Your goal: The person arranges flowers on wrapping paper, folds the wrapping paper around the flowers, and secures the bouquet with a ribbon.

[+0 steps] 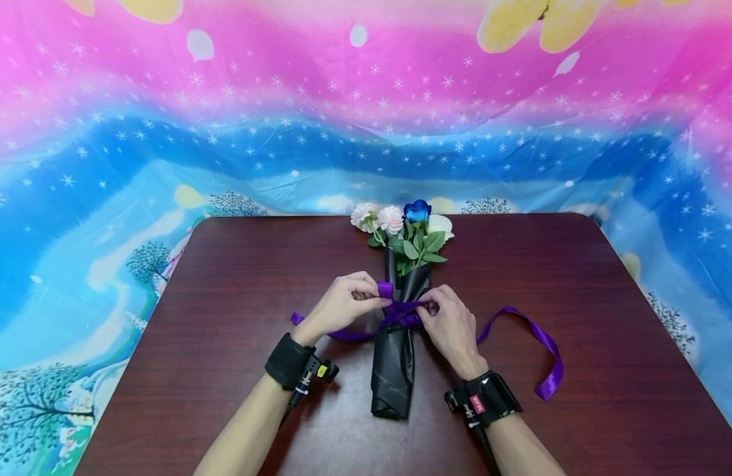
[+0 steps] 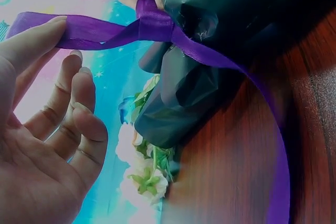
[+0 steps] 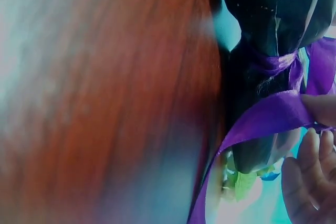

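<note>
A bouquet in black wrapping paper (image 1: pixel 392 380) lies on the table, its flowers toward the far edge. Purple ribbon (image 1: pixel 401 317) circles its narrow middle, with crossed strands over the front. My left hand (image 1: pixel 342 301) pinches a ribbon loop (image 2: pixel 86 31) between thumb and index finger, just left of the paper; the other fingers are loosely bent in the left wrist view. On the other side, my right hand (image 1: pixel 451 324) pinches another stretch of ribbon (image 3: pixel 268 116) close to the knot. Leafy stems carry a blue rose (image 1: pixel 417 211), pale pink blooms (image 1: pixel 390 219) and a white rose (image 1: pixel 441 226).
One ribbon tail (image 1: pixel 547 344) curves out over the table at the right; another (image 1: pixel 348 336) runs left beneath my left wrist. The dark reddish wooden table (image 1: pixel 252 264) ends at a printed backdrop cloth (image 1: pixel 342 145). Each wrist wears a black strapped camera (image 1: pixel 291 360).
</note>
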